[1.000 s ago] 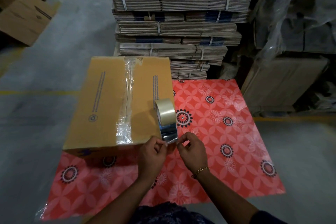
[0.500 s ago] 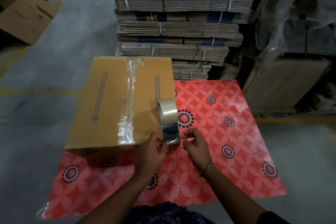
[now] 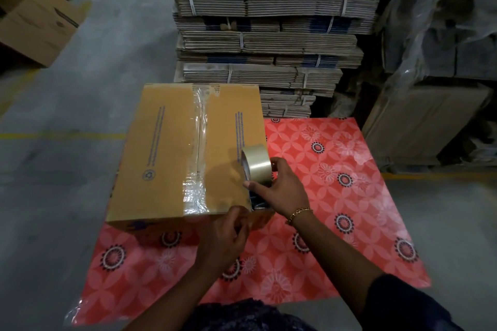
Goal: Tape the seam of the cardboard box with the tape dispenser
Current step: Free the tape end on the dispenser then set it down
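Observation:
A closed cardboard box (image 3: pixel 166 153) lies on a red patterned sheet (image 3: pixel 336 196), with wrinkled clear tape (image 3: pixel 197 158) running along its centre seam. The tape dispenser (image 3: pixel 256 166), carrying a clear tape roll, stands at the box's near right corner. My right hand (image 3: pixel 279 188) grips the roll and dispenser from the right side. My left hand (image 3: pixel 226 239) is at the box's near edge just below the dispenser, fingers curled; the metal lower part of the dispenser shows between the two hands. I cannot tell whether the left fingers pinch a tape end.
A tall stack of bundled flat cardboard (image 3: pixel 269 35) rises directly behind the box. Plastic-wrapped cartons (image 3: pixel 443 48) stand at the right, and an open box (image 3: pixel 37 27) sits at the far left. Grey concrete floor (image 3: pixel 53 183) with a yellow line surrounds the sheet.
My right hand has moved up from the tape end and closed on the roll. My left hand has dropped lower, to the box's near edge.

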